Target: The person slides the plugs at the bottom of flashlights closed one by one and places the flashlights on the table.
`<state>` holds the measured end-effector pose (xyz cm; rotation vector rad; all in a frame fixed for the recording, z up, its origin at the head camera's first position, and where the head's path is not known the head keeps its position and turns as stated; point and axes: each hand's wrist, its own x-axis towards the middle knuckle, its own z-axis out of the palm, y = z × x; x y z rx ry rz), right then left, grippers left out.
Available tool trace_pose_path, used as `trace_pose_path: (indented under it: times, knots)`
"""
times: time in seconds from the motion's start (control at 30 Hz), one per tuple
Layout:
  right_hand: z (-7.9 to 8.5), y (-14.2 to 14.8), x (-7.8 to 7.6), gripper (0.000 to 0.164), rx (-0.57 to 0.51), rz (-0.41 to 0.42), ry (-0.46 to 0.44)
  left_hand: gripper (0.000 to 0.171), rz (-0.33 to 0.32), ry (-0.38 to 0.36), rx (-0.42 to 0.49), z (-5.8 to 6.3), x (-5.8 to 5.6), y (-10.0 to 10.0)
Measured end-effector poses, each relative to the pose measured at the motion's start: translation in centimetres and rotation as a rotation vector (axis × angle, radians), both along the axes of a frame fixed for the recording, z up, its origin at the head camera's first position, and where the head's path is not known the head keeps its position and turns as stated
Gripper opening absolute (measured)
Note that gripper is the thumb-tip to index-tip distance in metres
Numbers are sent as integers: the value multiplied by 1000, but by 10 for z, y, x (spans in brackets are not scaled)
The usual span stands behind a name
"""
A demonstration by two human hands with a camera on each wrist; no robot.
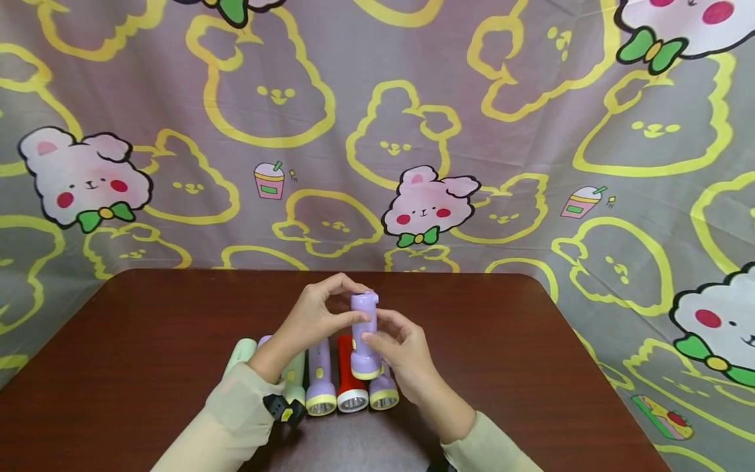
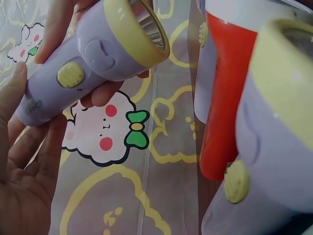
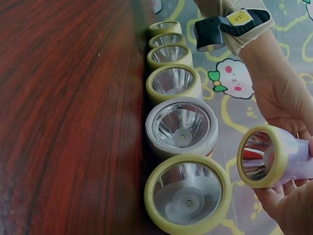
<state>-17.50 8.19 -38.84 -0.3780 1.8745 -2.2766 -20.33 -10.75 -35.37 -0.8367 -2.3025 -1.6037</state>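
Observation:
Both hands hold a purple flashlight (image 1: 364,341) with a yellow rim, raised over a row of other flashlights, its lens end down in the head view. My left hand (image 1: 312,314) grips the tail end between thumb and fingers. Lower on the barrel, my right hand (image 1: 408,351) pinches it from the right side. A yellow switch (image 2: 71,74) shows on the held flashlight in the left wrist view. Directly below it lie a red flashlight (image 1: 347,357) with a white rim and another purple flashlight (image 1: 385,393), partly hidden by the held one.
Left of the red one lie a purple flashlight (image 1: 320,377), a green flashlight (image 1: 297,373) and more, partly behind the left forearm. Their lenses face the near side of the brown table (image 1: 501,367). A patterned cloth (image 1: 342,164) hangs behind the table. A black wrist device (image 1: 284,410) sits on the left sleeve.

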Motion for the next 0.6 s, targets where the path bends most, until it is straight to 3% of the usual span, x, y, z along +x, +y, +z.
trace_pose_path:
  times: [0.6]
  knots:
    - [-1,12,-5,45,28,-61,35,39,-98,30,-35,0,-2,-1]
